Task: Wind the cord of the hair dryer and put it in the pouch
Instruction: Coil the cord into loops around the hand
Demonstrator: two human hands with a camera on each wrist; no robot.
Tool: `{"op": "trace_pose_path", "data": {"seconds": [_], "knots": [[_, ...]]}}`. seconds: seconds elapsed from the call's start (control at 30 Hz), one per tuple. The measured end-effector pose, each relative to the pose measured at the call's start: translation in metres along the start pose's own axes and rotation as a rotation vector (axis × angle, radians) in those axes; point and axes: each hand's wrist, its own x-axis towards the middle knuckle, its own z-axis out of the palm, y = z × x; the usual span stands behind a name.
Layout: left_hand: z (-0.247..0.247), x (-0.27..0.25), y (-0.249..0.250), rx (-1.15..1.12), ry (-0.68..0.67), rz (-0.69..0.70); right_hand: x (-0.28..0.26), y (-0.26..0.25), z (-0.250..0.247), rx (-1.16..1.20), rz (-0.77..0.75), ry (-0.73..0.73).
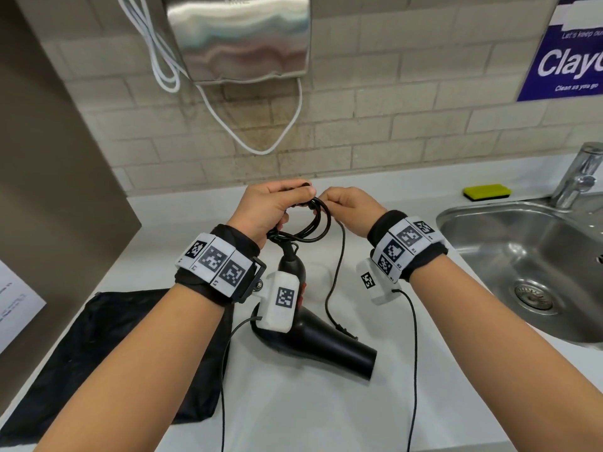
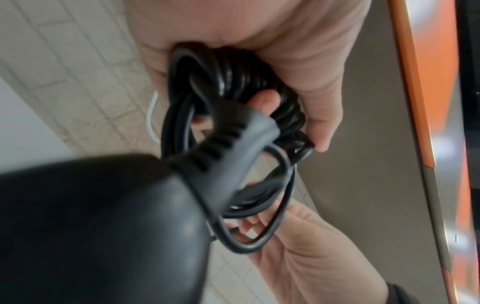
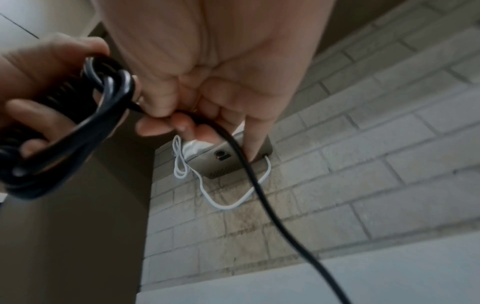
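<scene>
While your left hand (image 1: pixel 266 207) clamps the springy coiled cord (image 1: pixel 310 223) and your right hand (image 1: pixel 350 207) pinches the slack, take the probably light hair dryer (image 1: pixel 313 340) at six o'clock by its stiff handle.

pouch (image 1: pixel 107 350) left of hair dryer (image 1: pixel 321 342), sink (image 1: pixel 528 256) far right

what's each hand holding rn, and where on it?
Left hand grips the wound loops of the hair dryer's cord at the top of the coil. Right hand pinches the loose run of the cord beside the coil.
</scene>
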Motion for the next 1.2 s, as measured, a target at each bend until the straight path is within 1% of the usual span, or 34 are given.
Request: {"op": "trace_pose_path", "data": {"seconds": [0.1, 0.2, 0.3, 0.43, 0.6, 0.7, 0.77, 0.9, 0.97, 1.07, 1.13, 1.2], "knots": [[0.000, 0.000, 0.001, 0.020, -0.027, 0.038, 0.003, -0.005, -0.005, -0.136, -0.055, 0.123], [0.000, 0.000, 0.003, -0.009, -0.034, 0.057, 0.006, -0.012, -0.008, -0.210, -0.094, 0.197], [0.001, 0.001, 0.002, 0.000, -0.030, 0.058, 0.005, -0.015, -0.008, -0.258, -0.099, 0.263], [0.008, -0.001, 0.001, 0.069, -0.063, 0.102, 0.003, -0.018, -0.010, -0.332, -0.104, 0.357], [0.010, 0.000, -0.003, 0.150, -0.079, 0.059, -0.005, -0.030, -0.015, -0.433, -0.150, 0.410], [0.010, -0.001, -0.002, 0.151, -0.075, 0.080, -0.009, -0.033, -0.014, -0.526, -0.178, 0.443], [0.011, -0.002, -0.001, 0.133, -0.048, 0.114, -0.011, -0.031, -0.014, -0.519, -0.194, 0.483], [0.014, -0.003, -0.001, 0.110, -0.014, 0.145, -0.009, -0.016, -0.014, -0.380, -0.237, 0.515], [0.016, -0.002, -0.001, 0.088, -0.005, 0.149, -0.009, -0.005, -0.015, -0.315, -0.190, 0.533], [0.018, -0.002, -0.001, 0.054, 0.011, 0.145, -0.008, 0.017, -0.014, -0.209, -0.102, 0.633], [0.018, -0.002, -0.001, 0.030, 0.016, 0.138, -0.008, 0.037, -0.011, -0.178, 0.056, 0.650], [0.017, -0.002, -0.001, 0.028, 0.026, 0.127, -0.011, 0.056, -0.003, -0.026, 0.263, 0.610]]}}
